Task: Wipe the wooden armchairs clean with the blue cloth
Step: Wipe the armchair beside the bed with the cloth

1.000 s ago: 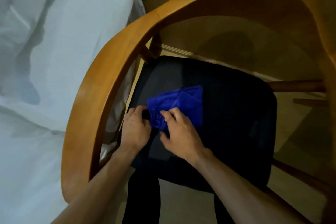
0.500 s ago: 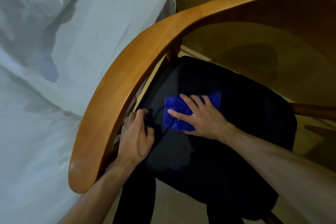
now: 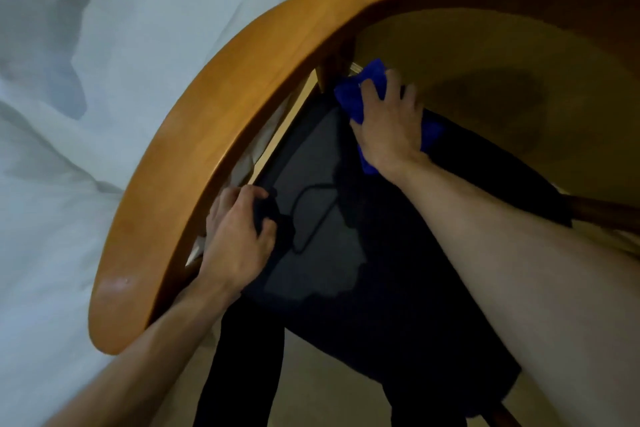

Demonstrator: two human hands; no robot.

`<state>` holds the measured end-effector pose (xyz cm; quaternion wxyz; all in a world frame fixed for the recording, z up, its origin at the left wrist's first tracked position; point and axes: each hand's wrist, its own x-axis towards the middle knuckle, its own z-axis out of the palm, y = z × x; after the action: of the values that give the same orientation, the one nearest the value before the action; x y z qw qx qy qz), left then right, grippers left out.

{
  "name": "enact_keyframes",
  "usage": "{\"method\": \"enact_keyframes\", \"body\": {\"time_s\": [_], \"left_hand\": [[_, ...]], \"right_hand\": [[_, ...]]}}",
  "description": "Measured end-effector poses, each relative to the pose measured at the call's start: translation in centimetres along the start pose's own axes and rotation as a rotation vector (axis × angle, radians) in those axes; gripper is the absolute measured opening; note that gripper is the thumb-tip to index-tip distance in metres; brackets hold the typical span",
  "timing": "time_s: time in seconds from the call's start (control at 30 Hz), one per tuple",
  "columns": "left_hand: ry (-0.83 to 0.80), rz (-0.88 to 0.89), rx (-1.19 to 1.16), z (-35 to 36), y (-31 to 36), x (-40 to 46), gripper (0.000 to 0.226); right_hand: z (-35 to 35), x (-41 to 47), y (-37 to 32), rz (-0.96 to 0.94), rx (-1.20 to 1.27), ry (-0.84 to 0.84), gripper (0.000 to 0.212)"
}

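Right hand [image 3: 388, 128] spread flat, pressing blue cloth [image 3: 356, 97] on dark seat [image 3: 398, 270] at 12 o'clock, beside wooden armchair [image 3: 214, 135] post. Left hand [image 3: 235, 246] curled, gripping seat edge at 9 o'clock.

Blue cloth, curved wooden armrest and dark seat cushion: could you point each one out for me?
blue cloth [image 3: 349, 99]: head view, on the bare fold left of the fingers.
curved wooden armrest [image 3: 214, 135]: head view, on the broad top of the bend.
dark seat cushion [image 3: 318, 253]: head view, on the lit patch between the arms.
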<state>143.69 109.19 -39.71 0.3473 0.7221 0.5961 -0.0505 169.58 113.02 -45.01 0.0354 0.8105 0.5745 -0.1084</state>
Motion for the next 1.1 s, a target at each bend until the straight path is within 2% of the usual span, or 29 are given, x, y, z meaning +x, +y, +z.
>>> {"method": "enact_keyframes", "body": {"time_s": [0.17, 0.3, 0.4, 0.5, 0.57, 0.67, 0.77, 0.83, 0.93, 1.1], "left_hand": [[-0.036, 0.062, 0.147, 0.4, -0.6, -1.0, 0.042], [-0.052, -0.006, 0.189, 0.7, -1.3, -1.5, 0.039], [-0.051, -0.048, 0.186, 1.5, -1.9, -2.3, 0.043], [-0.02, -0.087, 0.128, 2.8, -1.9, -4.1, 0.052], [0.001, -0.055, 0.066, 3.6, -1.9, -5.4, 0.051], [0.055, 0.022, 0.017, 4.0, -2.0, -6.5, 0.046], [0.089, 0.027, -0.007, 3.7, -1.6, -7.6, 0.043], [0.086, 0.007, -0.034, 3.6, -1.4, -8.5, 0.041], [0.059, -0.081, -0.074, 3.4, -1.8, -10.0, 0.042], [0.031, -0.101, -0.113, 3.4, -2.3, -10.2, 0.045]], "right_hand": [[2.0, -6.3, -2.4, -0.179, 0.018, 0.01, 0.064], [3.1, -14.0, -3.3, -0.387, 0.06, -0.141, 0.066], [2.9, -17.6, -2.9, -0.561, 0.12, -0.298, 0.056], [1.5, -16.6, -1.8, -0.628, 0.147, -0.263, 0.053], [0.3, -13.3, -0.6, -0.526, 0.115, -0.139, 0.06], [-0.7, -6.1, 2.0, -0.138, 0.218, 0.075, 0.062], [-0.1, -1.7, 1.0, 0.107, 0.233, 0.084, 0.058], [1.1, -2.5, -2.0, 0.167, 0.218, 0.07, 0.059], [2.4, -8.1, -6.2, -0.047, 0.265, 0.027, 0.064], [4.2, -18.4, -6.6, -0.511, 0.449, -0.283, 0.055]]}}
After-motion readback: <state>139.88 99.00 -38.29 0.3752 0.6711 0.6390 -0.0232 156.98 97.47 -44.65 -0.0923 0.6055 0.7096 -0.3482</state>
